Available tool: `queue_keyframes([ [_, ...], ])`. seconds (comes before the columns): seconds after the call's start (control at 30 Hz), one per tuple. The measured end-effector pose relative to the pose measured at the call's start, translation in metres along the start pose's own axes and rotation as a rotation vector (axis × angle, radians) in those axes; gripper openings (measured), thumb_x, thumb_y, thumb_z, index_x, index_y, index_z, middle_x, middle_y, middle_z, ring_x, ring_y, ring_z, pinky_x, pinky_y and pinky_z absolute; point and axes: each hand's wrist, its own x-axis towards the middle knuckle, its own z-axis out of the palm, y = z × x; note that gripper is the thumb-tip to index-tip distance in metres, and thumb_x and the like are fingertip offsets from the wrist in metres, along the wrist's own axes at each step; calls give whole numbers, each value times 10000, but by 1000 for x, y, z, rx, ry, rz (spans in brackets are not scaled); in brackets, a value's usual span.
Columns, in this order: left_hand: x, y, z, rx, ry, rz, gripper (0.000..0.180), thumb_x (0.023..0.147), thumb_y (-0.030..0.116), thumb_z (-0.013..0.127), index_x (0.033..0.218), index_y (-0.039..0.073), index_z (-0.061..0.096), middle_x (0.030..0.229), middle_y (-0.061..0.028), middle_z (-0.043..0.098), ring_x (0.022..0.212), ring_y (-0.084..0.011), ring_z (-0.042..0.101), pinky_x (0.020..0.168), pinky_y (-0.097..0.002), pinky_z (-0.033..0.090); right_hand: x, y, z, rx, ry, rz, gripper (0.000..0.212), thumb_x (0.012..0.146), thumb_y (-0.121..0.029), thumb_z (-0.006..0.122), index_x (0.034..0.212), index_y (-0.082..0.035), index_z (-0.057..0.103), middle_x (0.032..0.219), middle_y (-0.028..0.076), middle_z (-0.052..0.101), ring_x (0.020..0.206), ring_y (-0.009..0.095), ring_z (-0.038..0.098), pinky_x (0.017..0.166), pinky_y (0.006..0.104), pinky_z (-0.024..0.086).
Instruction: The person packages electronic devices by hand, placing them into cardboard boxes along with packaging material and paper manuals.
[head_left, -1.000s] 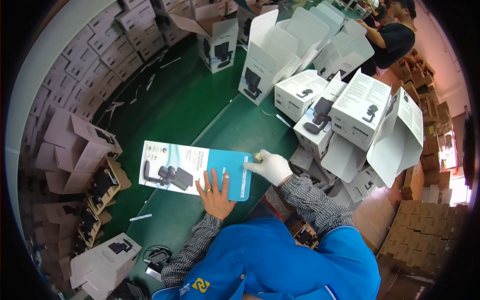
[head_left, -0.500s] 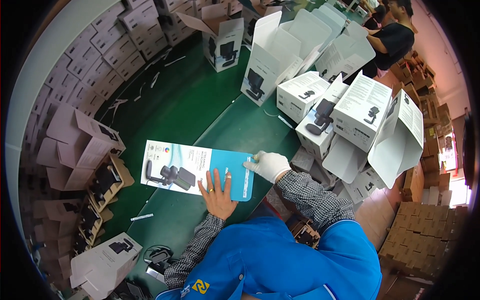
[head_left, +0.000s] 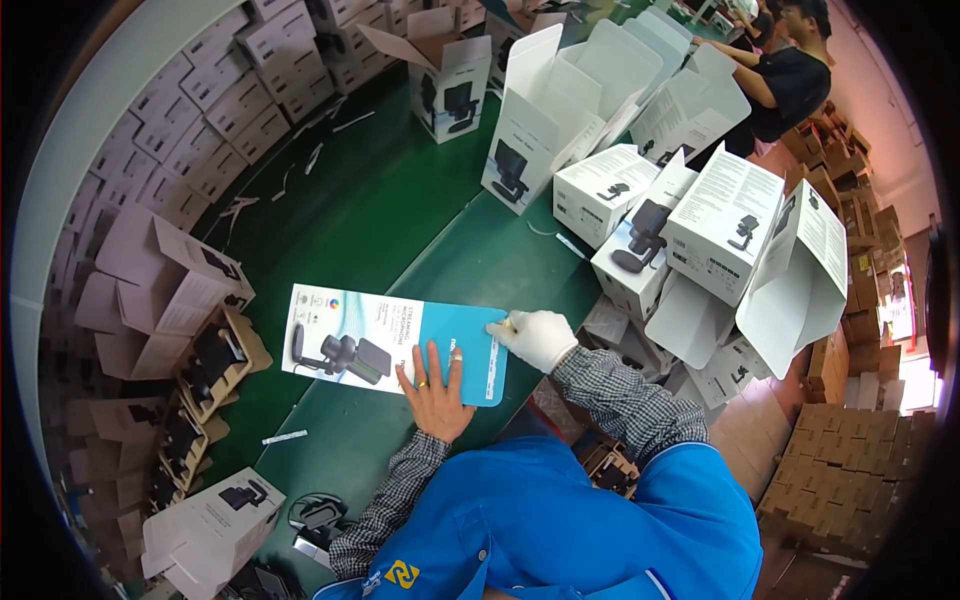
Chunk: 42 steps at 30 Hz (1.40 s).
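Observation:
A flattened carton (head_left: 385, 308), white with a printed microphone picture and a blue flap (head_left: 445, 325), lies on the green table. My bare left hand (head_left: 437, 397) rests flat on it with fingers spread, one wearing a ring, where white meets blue. Along the flap's right edge runs a narrow white strip (head_left: 492, 372). My right hand (head_left: 540, 339), in a white glove, is closed with its fingertips pinched at the strip's upper end. The pinched end itself is hidden by the glove.
Open and closed microphone boxes (head_left: 722, 215) are heaped at the right. More open boxes (head_left: 170, 290) and brown trays (head_left: 215, 365) holding black items stand left. Loose white strips (head_left: 284, 437) and a black cable (head_left: 318, 510) lie on the table (head_left: 440, 255). A co-worker (head_left: 785, 80) stands far right.
My right hand has shifted slightly left and down, its fingers curled more tightly over the strip's upper end. The left hand and carton stay nearly in place.

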Motion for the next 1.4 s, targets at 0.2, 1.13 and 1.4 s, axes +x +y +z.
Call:
queue_keyframes([
  [0.2, 5, -12, -10, -23, 25, 18, 693, 687, 261, 654, 1295, 70, 380, 1392, -202, 272, 1297, -378, 245, 1030, -571, 160, -32, 4, -11, 1178, 607, -297, 352, 856, -278, 570, 558, -110, 485, 425, -51, 401, 347, 111, 374, 377, 206, 347],
  [1.13, 309, -198, -20, -1871, 1002, -964, 570, 812, 351, 591, 1222, -9, 430, 1152, -189, 527, 964, -280, 560, 834, -318, 464, -51, 90, 129, 917, 389, 261, 95, 693, -48, 586, 784, -19, 584, 660, 21, 563, 573, 110, 465, 575, 202, 397],
  [1.4, 160, -146, -49, -1547, 570, -592, 518, 798, 135, 614, 1267, 21, 424, 1098, -112, 592, 912, -152, 574, 715, -203, 421, -2, 3, 137, 878, 150, 227, 149, 633, -10, 652, 767, 0, 589, 670, 20, 580, 579, 102, 486, 586, 194, 413],
])
